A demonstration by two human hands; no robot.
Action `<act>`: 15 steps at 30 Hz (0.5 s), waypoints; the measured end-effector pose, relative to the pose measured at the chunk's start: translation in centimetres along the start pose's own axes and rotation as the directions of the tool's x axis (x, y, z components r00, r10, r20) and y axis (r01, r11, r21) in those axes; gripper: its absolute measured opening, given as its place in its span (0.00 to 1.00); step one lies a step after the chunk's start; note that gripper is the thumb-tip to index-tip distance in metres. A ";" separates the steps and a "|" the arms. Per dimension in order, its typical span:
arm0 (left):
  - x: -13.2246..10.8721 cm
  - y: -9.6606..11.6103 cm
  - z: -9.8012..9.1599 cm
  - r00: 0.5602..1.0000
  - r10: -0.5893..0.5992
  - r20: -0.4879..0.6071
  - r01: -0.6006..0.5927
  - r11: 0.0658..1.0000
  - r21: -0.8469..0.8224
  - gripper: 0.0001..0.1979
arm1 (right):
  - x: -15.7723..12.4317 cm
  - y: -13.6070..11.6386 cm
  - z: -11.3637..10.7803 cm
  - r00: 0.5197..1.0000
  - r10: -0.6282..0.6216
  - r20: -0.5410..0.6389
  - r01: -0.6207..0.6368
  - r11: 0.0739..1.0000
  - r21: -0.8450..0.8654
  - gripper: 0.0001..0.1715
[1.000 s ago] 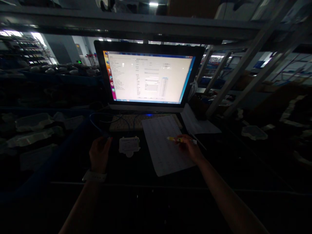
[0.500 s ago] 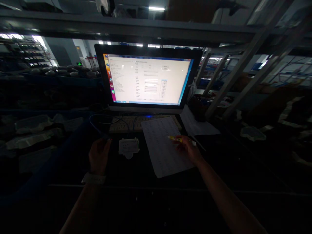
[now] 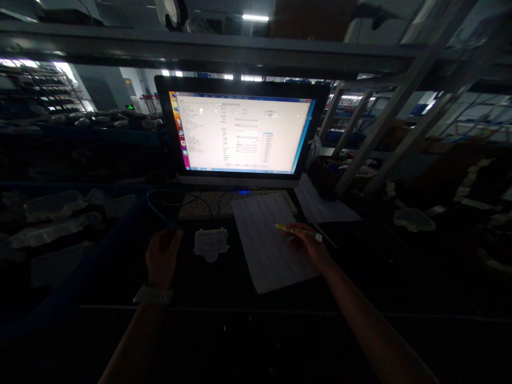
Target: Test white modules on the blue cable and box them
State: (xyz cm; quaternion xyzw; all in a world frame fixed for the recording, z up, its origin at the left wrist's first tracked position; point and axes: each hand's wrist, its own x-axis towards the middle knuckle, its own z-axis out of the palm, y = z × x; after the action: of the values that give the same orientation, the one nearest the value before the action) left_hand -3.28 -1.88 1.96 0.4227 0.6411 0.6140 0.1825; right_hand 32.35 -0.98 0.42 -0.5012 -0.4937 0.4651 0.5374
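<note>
My right hand [image 3: 310,246] has its fingers closed around a marker [image 3: 306,232] with a yellow tip end and a pale barrel. The marker lies slantwise above a printed sheet of paper [image 3: 264,256]. To the left, my left hand [image 3: 162,250] pinches the end of a thin blue cable [image 3: 158,210], which loops up toward the keyboard [image 3: 196,209]; the tip in my fingers is hidden. Between the hands, a flat whitish plastic box [image 3: 211,242] with printed text and a rounded tab rests on the dark table.
A lit monitor [image 3: 244,133] stands behind the keyboard. More papers [image 3: 326,205] lie right of the sheet. At left, a blue bin [image 3: 116,234] contains several clear plastic cases. Another clear case [image 3: 414,219] sits far right. A metal shelf beam [image 3: 224,53] crosses overhead.
The marker has turned slightly in my right hand, and more of its pale rear end shows. My left hand stays almost in place; the view has shifted slightly.
</note>
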 end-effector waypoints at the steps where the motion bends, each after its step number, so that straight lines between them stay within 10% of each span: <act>1: 0.0 0.0 0.0 1.000 0.004 0.001 -0.004 1.000 -0.002 0.22 | -0.1 -0.1 0.0 1.000 -0.016 -0.016 0.016 1.000 -0.016 0.19; 10: -0.1 0.3 -0.1 1.000 -0.002 -0.015 0.003 0.999 0.040 0.20 | 0.3 -0.3 0.0 0.983 -0.014 -0.184 0.012 1.000 -0.016 0.25; 15: -0.1 0.3 0.0 0.998 -0.056 -0.002 0.056 0.998 -0.004 0.21 | 0.2 0.5 0.1 0.946 -0.277 -0.167 0.226 0.935 -0.272 0.20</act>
State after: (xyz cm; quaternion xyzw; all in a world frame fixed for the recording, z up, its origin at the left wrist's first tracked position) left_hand -3.14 -1.98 2.24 0.4033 0.6517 0.6104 0.1999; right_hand 32.29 -0.70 -0.06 -0.5420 -0.5511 0.2727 0.5729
